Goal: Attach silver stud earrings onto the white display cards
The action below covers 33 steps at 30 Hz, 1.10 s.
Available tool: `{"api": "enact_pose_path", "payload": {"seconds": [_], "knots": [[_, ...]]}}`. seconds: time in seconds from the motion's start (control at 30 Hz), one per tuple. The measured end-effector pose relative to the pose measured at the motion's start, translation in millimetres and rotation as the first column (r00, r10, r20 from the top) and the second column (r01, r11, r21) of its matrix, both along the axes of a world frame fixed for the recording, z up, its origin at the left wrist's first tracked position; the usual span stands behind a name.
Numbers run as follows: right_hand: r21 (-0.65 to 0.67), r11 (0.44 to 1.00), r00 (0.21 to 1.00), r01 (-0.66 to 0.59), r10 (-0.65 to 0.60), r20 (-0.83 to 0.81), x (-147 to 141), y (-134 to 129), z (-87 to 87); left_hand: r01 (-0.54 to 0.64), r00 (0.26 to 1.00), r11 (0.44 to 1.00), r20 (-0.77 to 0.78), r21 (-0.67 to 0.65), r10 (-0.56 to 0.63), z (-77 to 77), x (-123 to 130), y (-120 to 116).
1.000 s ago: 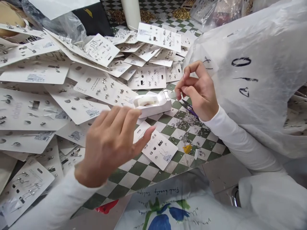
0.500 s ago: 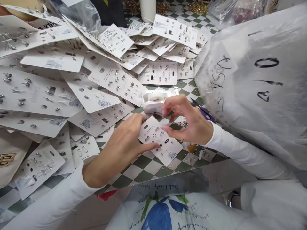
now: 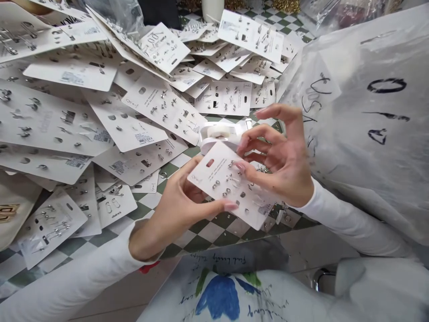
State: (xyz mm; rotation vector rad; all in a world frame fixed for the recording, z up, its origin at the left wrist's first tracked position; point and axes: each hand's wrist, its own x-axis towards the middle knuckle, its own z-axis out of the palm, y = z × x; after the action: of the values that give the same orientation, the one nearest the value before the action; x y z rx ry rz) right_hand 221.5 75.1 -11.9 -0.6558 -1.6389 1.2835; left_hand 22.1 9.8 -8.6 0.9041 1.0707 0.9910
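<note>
My left hand grips a white earring card by its left side, thumb across the front and fingers behind. The card is tilted up, with several small metal earrings and a hang hole showing. My right hand is at the card's upper right edge, its thumb tip on the front by an earring and its curled fingers at or behind the edge. Its raised forefinger points left. The right hand covers part of the card. Just beyond the card stands a white tape dispenser, partly hidden by it.
Many loaded earring cards are heaped on the left and at the back of the checkered table. A large plastic bag with black writing bulges on the right. A white cylinder stands at the back.
The earring card has risen off the table and tilted in my left hand. My right hand has come to its upper edge, with the forefinger lifted.
</note>
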Motion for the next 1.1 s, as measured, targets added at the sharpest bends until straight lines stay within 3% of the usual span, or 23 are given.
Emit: {"api": "enact_pose_path", "payload": {"seconds": [0.1,0.23,0.33,0.47,0.53,0.63,0.73,0.87,1.1], "knots": [[0.035,0.994,0.995,0.102,-0.102,0.013,0,-5,6.8,-0.071,0.993,0.997,0.09,-0.031,0.074,-7.9,3,-4],[0.088,0.978,0.98,0.188,-0.193,0.052,-5,-16,10.8,-0.073,0.996,0.988,0.056,0.138,0.066,-16.1,7,-12],[0.153,0.973,0.982,0.174,-0.184,0.053,-9,-21,4.4,-0.038,0.999,0.985,0.006,0.167,0.037,-14.9,11,-17],[0.241,0.963,0.985,0.119,-0.146,0.095,-9,-21,-3.2,-0.043,0.991,0.995,-0.12,0.094,0.055,-8.3,10,-15],[0.292,0.947,0.974,0.134,-0.181,0.139,-6,-18,-1.2,-0.042,0.992,0.999,-0.114,0.035,0.046,-5.4,7,-11],[0.292,0.944,0.968,0.154,-0.203,0.148,0,-10,5.1,0.052,0.997,0.997,-0.048,-0.057,-0.055,-2.8,4,-6],[0.223,0.975,0.993,-0.008,-0.019,0.12,2,-4,6.5,0.164,0.986,0.98,-0.016,-0.11,-0.167,-3.3,4,-5],[0.122,0.956,0.957,-0.268,0.249,0.146,2,-2,0.3,0.211,0.975,0.975,-0.053,-0.067,-0.214,-8.5,5,-4],[-0.02,0.9,0.887,-0.435,0.432,0.164,3,-6,3.4,0.314,0.94,0.948,-0.157,0.051,-0.303,-15.4,3,-2]]}}
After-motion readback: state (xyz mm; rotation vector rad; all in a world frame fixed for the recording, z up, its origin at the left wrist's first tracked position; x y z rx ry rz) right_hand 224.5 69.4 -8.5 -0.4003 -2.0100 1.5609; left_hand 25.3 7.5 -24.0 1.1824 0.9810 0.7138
